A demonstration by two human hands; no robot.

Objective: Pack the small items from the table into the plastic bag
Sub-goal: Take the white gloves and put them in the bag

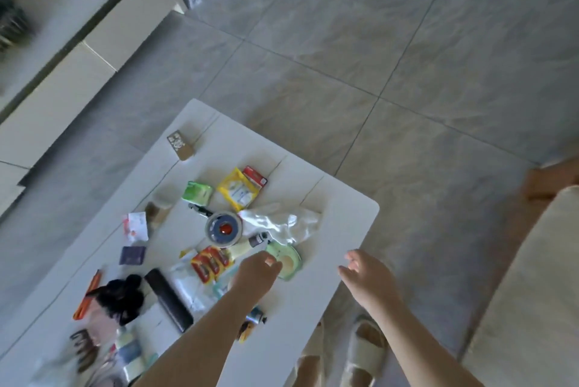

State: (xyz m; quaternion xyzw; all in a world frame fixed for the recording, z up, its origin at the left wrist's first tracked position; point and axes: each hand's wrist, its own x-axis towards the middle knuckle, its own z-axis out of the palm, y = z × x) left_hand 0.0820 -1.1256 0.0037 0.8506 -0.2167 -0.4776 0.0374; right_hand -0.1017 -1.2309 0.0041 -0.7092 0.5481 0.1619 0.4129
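Observation:
Several small items lie on a white table (338, 214): a green packet (197, 192), a yellow packet (239, 190), a red box (255, 176), a round blue-grey tin (224, 228) and a red-yellow packet (211, 263). A crumpled white plastic bag (282, 225) lies right of the tin. My left hand (257, 272) has curled fingers on the left edge of a flat avocado-shaped item (289, 263), which lies on the table; whether it grips it is unclear. My right hand (366, 273) hovers with its fingers apart and empty over the table's near right edge.
A black case (167, 299), a black scrunchie (120, 295), an orange pen (87, 295) and a small brown box (181, 145) also lie on the table. A cream sofa (532, 292) stands to the right. My slippered feet (363, 349) are below the table's edge. A low white cabinet (78, 57) runs along the far left.

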